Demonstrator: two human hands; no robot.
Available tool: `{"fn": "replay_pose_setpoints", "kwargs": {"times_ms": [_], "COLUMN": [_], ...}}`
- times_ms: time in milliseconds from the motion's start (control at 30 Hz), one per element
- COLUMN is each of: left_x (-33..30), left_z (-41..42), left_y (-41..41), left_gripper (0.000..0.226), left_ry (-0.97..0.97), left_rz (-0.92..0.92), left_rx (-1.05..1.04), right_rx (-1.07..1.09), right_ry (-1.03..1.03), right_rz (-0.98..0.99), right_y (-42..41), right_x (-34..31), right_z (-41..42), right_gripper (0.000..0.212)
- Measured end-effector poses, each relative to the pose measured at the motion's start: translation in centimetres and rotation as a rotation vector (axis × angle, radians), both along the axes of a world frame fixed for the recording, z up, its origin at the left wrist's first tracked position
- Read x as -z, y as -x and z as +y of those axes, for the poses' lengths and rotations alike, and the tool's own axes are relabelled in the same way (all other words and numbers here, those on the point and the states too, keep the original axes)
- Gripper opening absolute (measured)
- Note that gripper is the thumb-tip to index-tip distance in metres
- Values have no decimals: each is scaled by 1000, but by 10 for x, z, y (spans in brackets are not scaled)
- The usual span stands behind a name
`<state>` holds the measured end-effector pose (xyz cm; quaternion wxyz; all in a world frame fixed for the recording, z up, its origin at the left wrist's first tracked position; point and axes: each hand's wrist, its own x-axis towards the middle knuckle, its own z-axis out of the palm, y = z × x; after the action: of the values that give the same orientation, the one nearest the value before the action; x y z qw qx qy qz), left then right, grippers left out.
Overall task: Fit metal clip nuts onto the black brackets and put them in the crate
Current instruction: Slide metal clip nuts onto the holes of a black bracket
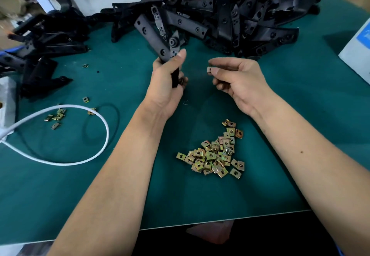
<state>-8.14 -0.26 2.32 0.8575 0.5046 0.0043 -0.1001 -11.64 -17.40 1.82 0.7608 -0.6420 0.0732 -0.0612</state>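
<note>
Holding a bracket and a clip nut, one in each hand

Gripping a long black metal bracket with holes (154,39), the left hand (168,79) is wrapping its fingers round the lower end, so the bracket is sticking up over the green table mat (300,99). The right hand (238,79) is pinching a small metal clip nut (209,70) between thumb and fingertips, just beside the bracket but not touching. A heap of brass-coloured clip nuts (215,153) is sitting between the forearms. Big pile of black brackets (240,15) is lying behind, white cable loop (80,135) off left with a few stray nuts (56,116).
</note>
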Motion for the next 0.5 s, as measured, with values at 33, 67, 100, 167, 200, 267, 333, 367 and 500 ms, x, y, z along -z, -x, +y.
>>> {"fn": "replay_pose_setpoints", "kwargs": {"times_ms": [33, 67, 100, 167, 200, 267, 333, 367, 500], "left_x": [-1, -2, -2, -2, -2, 0, 1, 1, 3], "left_z": [0, 0, 0, -2, -3, -4, -7, -8, -12], "left_y": [1, 1, 2, 4, 5, 6, 6, 7, 9], "left_gripper": [32, 28, 26, 23, 22, 25, 30, 32, 41], "left_ry": [22, 37, 53, 90, 103, 95, 32, -5, -82], "left_rz": [8, 8, 6, 25, 51, 104, 92, 72, 25], "left_rx": [4, 12, 22, 39, 38, 14, -17, -35, -54], "right_rx": [-1, -2, -2, -6, -11, -27, -40, -44, -44], "right_ry": [12, 26, 43, 94, 118, 127, 109, 104, 83], "right_rz": [-8, -21, -40, -104, -146, -213, -240, -249, -270], "right_y": [1, 2, 3, 5, 6, 7, 8, 9, 12], "right_x": [0, 0, 0, 0, -1, -2, -4, -5, -6], "right_z": [1, 3, 5, 9, 11, 14, 16, 17, 25], "right_gripper": [17, 17, 17, 22, 25, 27, 26, 25, 22]}}
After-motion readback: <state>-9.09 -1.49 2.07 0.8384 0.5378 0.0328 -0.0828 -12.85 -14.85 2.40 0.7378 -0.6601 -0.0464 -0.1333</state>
